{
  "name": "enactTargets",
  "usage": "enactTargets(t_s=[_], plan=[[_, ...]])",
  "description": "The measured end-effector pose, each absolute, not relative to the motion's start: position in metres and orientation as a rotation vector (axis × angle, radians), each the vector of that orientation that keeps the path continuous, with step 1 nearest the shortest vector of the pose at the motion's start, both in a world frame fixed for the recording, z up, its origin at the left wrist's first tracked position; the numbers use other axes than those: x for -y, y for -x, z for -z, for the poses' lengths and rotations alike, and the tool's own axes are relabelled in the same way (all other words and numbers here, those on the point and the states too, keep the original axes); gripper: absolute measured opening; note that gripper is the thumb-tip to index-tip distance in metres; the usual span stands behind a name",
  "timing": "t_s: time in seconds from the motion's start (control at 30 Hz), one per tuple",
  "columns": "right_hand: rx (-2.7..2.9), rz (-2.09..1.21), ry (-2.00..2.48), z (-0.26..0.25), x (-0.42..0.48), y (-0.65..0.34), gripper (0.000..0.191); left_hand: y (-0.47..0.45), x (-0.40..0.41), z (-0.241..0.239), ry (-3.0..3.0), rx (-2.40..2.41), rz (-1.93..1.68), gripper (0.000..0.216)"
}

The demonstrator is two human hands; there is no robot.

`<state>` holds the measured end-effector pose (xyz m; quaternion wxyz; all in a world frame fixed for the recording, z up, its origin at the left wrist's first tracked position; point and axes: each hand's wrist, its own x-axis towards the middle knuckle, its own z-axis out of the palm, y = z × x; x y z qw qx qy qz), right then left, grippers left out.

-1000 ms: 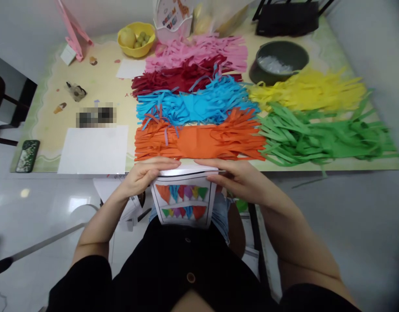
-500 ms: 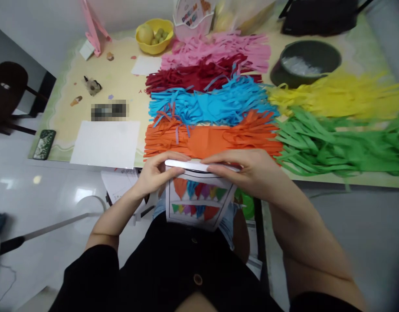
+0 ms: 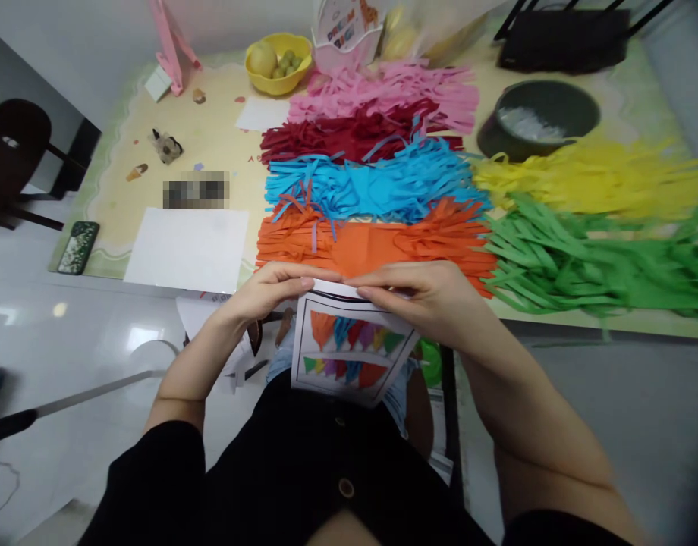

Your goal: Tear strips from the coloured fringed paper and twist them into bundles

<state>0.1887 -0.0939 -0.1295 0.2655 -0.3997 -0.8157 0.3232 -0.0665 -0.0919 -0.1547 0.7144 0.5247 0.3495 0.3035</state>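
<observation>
A printed sheet [image 3: 349, 353] with rows of coloured pennant flags hangs over my lap, its top edge folded over at the table's near edge. My left hand [image 3: 269, 288] pinches that fold from the left, fingers closed on the paper. My right hand [image 3: 422, 296] presses and grips the fold from the right, fingertips meeting the left ones near the middle. Just beyond my hands lies a pile of orange fringed paper [image 3: 377, 243].
Fringed paper piles cover the table [image 3: 127, 182]: blue [image 3: 372, 186], dark red [image 3: 349, 136], pink [image 3: 383, 91], yellow [image 3: 593, 178], green [image 3: 588, 262]. A blank white sheet [image 3: 187, 249] and a phone [image 3: 79, 246] lie left. A yellow fruit bowl [image 3: 276, 61] and a dark bowl [image 3: 539, 117] stand at the back.
My hands have slid together along the folded top edge of the printed sheet, fingertips now meeting in the middle. The fold lies flatter.
</observation>
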Motion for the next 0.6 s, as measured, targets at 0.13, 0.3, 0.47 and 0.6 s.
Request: enactTargets(t_s=[0.13,0.3,0.47,0.6], plan=[[2.192,-0.893,1.089,0.132,0.093,-0.189,0.022,0.068,0.086,0.155,-1.144,-0.725,-0.616,0.039],[2.188,-0.925,1.056,0.132,0.093,-0.190,0.021,0.074,0.085,0.152,-1.313,-0.684,-0.588,0.035],[2.240,-1.006,0.941,0.132,0.090,-0.194,0.023,0.073,0.094,0.151,-1.589,-0.694,-0.691,0.031],[2.280,-1.024,0.865,0.136,0.092,-0.197,0.026,0.071,0.106,0.156,-1.618,-0.828,-0.829,0.024]])
